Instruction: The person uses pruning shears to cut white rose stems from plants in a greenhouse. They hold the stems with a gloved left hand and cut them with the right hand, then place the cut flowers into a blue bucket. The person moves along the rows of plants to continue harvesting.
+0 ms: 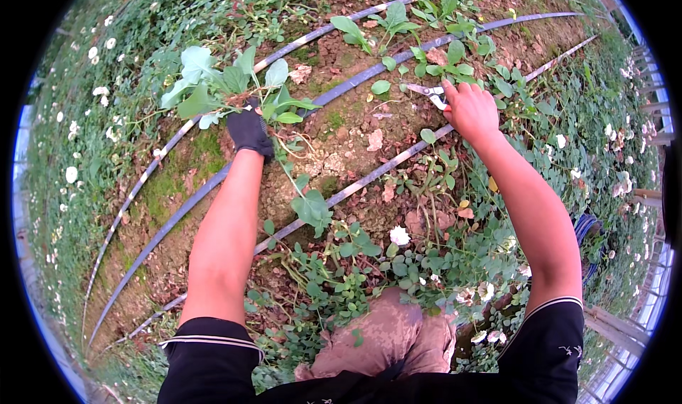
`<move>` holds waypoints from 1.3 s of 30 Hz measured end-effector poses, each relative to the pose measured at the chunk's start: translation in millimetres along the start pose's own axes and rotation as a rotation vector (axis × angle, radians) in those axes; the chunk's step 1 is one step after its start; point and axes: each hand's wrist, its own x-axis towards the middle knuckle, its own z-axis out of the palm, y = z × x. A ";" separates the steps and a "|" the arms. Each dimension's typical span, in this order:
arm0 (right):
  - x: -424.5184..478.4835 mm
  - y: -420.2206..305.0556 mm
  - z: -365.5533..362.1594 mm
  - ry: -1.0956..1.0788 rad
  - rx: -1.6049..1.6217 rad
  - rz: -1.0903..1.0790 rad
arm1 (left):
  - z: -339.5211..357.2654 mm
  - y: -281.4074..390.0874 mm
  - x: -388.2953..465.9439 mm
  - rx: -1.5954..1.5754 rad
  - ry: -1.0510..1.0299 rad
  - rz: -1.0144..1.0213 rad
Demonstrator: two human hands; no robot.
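Observation:
My left hand [249, 130], in a dark glove, is closed around a bunch of uprooted leafy plants [229, 79]; broad leaves fan out above it and thin stems trail below. One broad leaf [311, 209] hangs towards the lower hose. To the right, my bare right hand [470, 108] holds pruning shears [432, 93] with light metal parts and a red grip; their blades point left over the soil. Low green leafy plants [453, 66] grow just above that hand. Most of the shears' handles are hidden by my fingers.
Dark irrigation hoses [367, 74] run along the bare soil bed [341, 153]. Bushes with white flowers [398, 235] stand close before my knees and on both sides of the bed. A blue coil [589, 244] lies at the right, near grey posts [613, 327].

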 end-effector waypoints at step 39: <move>77.9 -48.9 -61.0 -0.339 0.100 0.188 | 0.6 -9.2 -7.2 -0.445 -0.135 0.158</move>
